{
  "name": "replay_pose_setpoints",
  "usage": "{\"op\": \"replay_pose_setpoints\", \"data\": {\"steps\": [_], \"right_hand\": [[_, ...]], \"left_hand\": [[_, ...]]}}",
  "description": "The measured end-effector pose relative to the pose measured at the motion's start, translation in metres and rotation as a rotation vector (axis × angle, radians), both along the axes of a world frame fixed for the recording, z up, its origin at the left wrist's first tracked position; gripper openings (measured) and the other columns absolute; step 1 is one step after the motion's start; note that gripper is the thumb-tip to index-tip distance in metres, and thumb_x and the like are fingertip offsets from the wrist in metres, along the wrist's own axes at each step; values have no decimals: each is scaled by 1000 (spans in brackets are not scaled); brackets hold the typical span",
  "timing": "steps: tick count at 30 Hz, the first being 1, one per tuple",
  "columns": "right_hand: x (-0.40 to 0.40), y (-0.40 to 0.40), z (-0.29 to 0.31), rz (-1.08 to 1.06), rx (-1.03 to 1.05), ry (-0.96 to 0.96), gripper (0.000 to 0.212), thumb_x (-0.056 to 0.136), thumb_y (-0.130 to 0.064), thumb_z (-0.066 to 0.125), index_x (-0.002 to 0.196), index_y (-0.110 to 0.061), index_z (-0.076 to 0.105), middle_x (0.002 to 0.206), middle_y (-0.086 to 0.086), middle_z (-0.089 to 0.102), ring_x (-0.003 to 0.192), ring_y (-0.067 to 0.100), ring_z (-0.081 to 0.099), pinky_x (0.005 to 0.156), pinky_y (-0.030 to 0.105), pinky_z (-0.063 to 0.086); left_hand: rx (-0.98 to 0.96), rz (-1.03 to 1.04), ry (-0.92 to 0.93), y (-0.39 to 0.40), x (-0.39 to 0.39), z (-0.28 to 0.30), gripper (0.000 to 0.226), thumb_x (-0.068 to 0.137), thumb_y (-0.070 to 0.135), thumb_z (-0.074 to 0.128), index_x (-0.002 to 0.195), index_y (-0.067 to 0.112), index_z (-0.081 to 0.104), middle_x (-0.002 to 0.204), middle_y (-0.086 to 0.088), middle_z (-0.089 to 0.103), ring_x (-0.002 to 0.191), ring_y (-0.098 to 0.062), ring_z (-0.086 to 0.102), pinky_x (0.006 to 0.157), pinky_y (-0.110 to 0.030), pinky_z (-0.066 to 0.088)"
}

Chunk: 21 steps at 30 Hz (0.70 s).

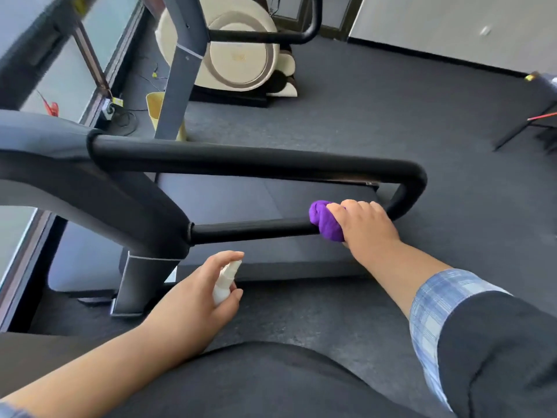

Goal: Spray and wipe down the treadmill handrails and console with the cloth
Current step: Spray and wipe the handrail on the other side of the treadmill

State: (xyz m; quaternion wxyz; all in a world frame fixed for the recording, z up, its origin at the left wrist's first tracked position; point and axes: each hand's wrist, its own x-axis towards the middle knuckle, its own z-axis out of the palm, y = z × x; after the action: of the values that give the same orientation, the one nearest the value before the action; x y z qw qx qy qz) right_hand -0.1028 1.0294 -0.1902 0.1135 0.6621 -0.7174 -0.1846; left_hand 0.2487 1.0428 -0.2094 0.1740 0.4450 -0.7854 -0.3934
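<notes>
Right hand [366, 226] is clamped over a bunched purple cloth [324, 220], fingers curled round it & pressing it onto the lower black bar [253, 230] of the treadmill handrail, near the bend where that bar curves up to the top bar [256, 159]. Most of the cloth sticks out on the thumb side; the rest is hidden under the palm. Forearm runs back toward the body w/ a blue plaid cuff [434, 300] under a dark sleeve. Left hand [196, 300] sits nearer the body, below & to the left of the cloth hand, well apart from it; it's wrapped round a small white spray bottle [224, 283], index finger laid over the top of the nozzle, thumb on the bottle's side. Nozzle points up toward the lower bar, not touching it. Just beyond the left hand is the grey upright post [141, 282] of the treadmill, w/ its base on the floor. Beyond both bars lies the treadmill deck [241, 200], dark grey. Far side of the deck: another grey upright [180, 70] w/ its own black rail. Behind that, a cream massage chair [238, 52] & a yellow bin [156, 110]. Dark carpet floor [391, 101] all round; window glass to the far left, blurred.
</notes>
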Motion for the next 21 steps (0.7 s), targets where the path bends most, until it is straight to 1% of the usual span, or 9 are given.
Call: {"op": "replay_pose_setpoints", "data": {"steps": [4, 7, 9, 11, 13, 15, 16, 18, 21], "right_hand": [[-10, 4, 2, -34, -16, -28, 57, 80, -28, 74, 130, -25, 47, 105, -2, 56, 97, 24, 58, 97, 39, 41], [5, -2, 1, -47, -70, -146, 36, 70, -37, 81, 91, -25, 55, 81, -4, 57, 77, 23, 59, 78, 38, 49], [28, -10, -1, -33, -59, -204, 42, 63, -44, 83, 80, -26, 48, 72, -6, 55, 68, 22, 58, 65, 34, 48], [63, -25, -5, 56, -28, -191, 44, 62, -45, 83, 81, -26, 48, 72, -5, 56, 66, 22, 60, 60, 32, 46], [112, -44, -13, 165, -14, -192, 41, 69, -40, 78, 86, -26, 43, 77, -4, 58, 68, 24, 62, 60, 32, 41], [167, -61, -25, 256, -9, -244, 36, 77, -33, 73, 100, -25, 46, 91, -1, 62, 82, 26, 65, 68, 37, 41], [192, -68, -32, 278, 4, -286, 41, 80, -30, 71, 113, -23, 47, 100, 2, 63, 91, 28, 64, 76, 39, 44], [224, -73, -39, 264, 8, -326, 55, 85, -26, 68, 132, -20, 41, 115, 6, 61, 104, 31, 60, 90, 43, 43], [217, -69, -41, 288, -35, -317, 65, 86, -19, 69, 141, -18, 34, 121, 7, 59, 109, 31, 58, 97, 43, 43]], "left_hand": [[7, 7, 6, 0, 6, -1, 54, 85, 46, 57, 123, 68, 26, 97, 29, 59, 85, 1, 59, 67, -18, 42], [14, 22, 9, 1, 17, -2, 55, 87, 42, 60, 124, 66, 27, 95, 28, 61, 81, 1, 61, 67, -19, 44], [10, 43, -4, 2, 26, -3, 56, 88, 39, 61, 124, 66, 27, 91, 23, 63, 80, -2, 61, 69, -23, 47], [11, 70, -22, 2, 36, -3, 56, 88, 39, 62, 123, 65, 27, 88, 18, 63, 79, -4, 61, 69, -25, 49], [-1, 81, -47, 3, 44, -1, 56, 87, 38, 62, 124, 65, 28, 90, 19, 63, 81, -2, 60, 68, -17, 45], [-21, 92, -69, 5, 51, 1, 57, 86, 40, 61, 125, 64, 28, 94, 24, 61, 85, 2, 59, 68, -9, 41], [-26, 100, -78, 6, 54, 2, 57, 85, 40, 61, 125, 64, 29, 95, 26, 60, 86, 3, 59, 70, -8, 40], [-25, 118, -97, 6, 58, 3, 58, 86, 38, 63, 126, 62, 30, 94, 26, 60, 86, 3, 59, 72, -12, 42], [-31, 133, -108, 4, 62, 6, 59, 86, 34, 66, 125, 62, 31, 96, 26, 60, 84, 1, 60, 71, -17, 44]]}}
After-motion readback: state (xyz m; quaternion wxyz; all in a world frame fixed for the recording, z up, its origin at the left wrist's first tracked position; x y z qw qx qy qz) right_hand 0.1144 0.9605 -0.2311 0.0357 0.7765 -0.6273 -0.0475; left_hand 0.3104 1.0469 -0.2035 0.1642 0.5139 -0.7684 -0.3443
